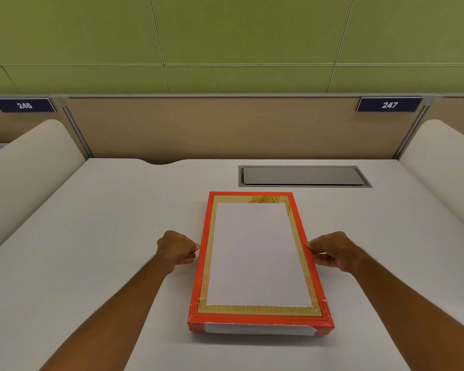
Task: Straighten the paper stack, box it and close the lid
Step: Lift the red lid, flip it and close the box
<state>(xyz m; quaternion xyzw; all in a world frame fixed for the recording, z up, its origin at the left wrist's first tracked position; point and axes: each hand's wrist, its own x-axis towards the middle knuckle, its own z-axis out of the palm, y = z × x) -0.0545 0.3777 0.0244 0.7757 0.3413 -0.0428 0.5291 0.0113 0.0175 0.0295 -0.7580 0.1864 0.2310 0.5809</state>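
A flat red box [202,263] lies lengthwise on the white desk [97,236], straight in front of me. Inside its red rim runs a gold band with a palm pattern, and a white paper surface [257,253] fills the middle, square to the rim. Whether that is a lid panel or the paper stack itself I cannot tell. A white label covers the near end wall. My left hand [178,250] is curled with its fingertips pressed against the box's left long side. My right hand [332,251] presses the right long side at the same height.
A grey recessed cable hatch [303,175] sits in the desk just behind the box. Cream side partitions [30,167] rise left and right, and a tan back panel with number plates 246 and 247 closes the far edge. A notch cuts the desk's back edge [161,162].
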